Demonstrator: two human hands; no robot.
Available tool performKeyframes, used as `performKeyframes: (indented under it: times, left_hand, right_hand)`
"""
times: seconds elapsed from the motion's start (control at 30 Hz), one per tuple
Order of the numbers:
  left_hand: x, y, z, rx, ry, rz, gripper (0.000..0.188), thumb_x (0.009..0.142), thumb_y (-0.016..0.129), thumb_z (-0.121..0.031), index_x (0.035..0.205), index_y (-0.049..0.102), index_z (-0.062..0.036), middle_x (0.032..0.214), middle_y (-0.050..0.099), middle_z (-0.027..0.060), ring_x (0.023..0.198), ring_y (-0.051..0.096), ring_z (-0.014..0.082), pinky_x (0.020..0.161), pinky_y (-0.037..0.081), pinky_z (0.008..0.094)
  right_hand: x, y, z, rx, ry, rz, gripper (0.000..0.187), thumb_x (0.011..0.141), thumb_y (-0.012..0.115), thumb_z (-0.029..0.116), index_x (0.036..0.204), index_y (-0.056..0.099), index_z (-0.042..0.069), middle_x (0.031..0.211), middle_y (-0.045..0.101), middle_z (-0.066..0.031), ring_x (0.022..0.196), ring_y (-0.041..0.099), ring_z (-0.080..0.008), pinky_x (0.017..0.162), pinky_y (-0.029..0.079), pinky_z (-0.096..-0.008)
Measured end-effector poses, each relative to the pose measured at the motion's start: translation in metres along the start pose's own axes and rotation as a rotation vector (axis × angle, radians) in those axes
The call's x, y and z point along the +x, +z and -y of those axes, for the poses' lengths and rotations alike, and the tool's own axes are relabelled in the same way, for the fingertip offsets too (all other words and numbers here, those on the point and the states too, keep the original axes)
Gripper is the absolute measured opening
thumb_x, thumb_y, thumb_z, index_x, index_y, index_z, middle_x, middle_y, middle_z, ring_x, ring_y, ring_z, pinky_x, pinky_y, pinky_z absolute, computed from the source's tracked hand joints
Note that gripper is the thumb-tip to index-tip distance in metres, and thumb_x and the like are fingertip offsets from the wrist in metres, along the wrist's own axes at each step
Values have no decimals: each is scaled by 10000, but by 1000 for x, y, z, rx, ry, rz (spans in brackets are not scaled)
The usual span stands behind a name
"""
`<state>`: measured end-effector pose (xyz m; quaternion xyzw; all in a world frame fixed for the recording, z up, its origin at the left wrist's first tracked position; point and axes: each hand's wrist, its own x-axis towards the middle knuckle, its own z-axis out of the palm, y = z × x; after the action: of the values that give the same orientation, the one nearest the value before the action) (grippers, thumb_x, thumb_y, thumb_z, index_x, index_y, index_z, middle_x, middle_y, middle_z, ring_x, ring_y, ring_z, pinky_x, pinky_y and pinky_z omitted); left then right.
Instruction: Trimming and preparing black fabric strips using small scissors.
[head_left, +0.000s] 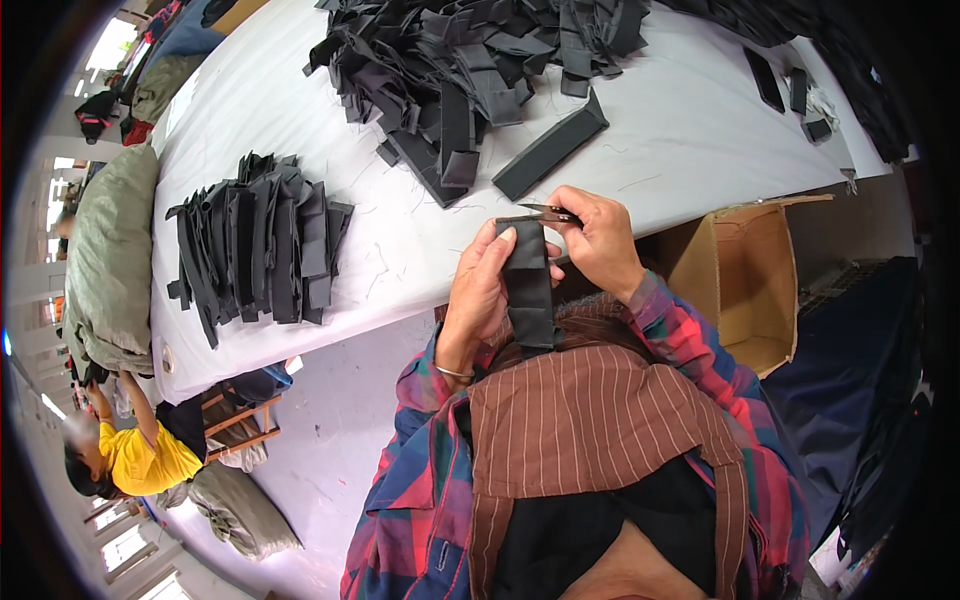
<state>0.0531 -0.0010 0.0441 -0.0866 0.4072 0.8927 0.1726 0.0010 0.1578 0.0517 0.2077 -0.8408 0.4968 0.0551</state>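
My left hand (478,285) pinches a dark grey fabric strip (528,285) near its upper end, thumb on top, and the strip hangs down in front of my apron. In my right hand (603,238) is a small pair of thread snips (548,214), closed around by the fingers, with the blades lying at the strip's top edge. Just beyond my hands, a single dark strip (551,146) lies on the white table (390,240). Farther back spreads a loose heap of similar strips (470,60). To the left stands a tighter row of strips (255,240).
At the far right of the table lie a black phone-like slab (763,80) and small dark pieces. An open cardboard box (757,280) is below the table edge, right of me. A stuffed grey-green sack (112,260) borders the left end. A person in yellow (155,458) works beyond it.
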Motion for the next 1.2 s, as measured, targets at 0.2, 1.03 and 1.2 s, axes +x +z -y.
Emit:
performKeyframes:
  times: [0.2,1.03,1.2]
  left_hand:
    - [3,-10,2,-35,-5,-46,311,1002,408,-330,1029,457,-24,848,634,176,665,647,244,617,559,345]
    - [9,-20,2,-152,-17,3,261,997,407,-289,999,453,-32,803,625,185,637,630,276,608,536,353]
    - [9,-25,6,-212,-50,1,258,998,407,-276,1070,443,-31,832,627,191,671,637,285,627,544,365]
  right_hand:
    - [0,0,-19,320,215,-14,42,849,616,19,848,576,7,678,526,20,647,479,-79,597,404,-244]
    - [-4,-3,-4,-99,-171,-37,248,712,736,119,954,684,101,793,636,-8,701,540,-183,690,378,-309]
    - [-5,-5,-9,-174,-171,-35,236,703,734,75,933,687,98,770,637,-13,705,535,-193,698,386,-314]
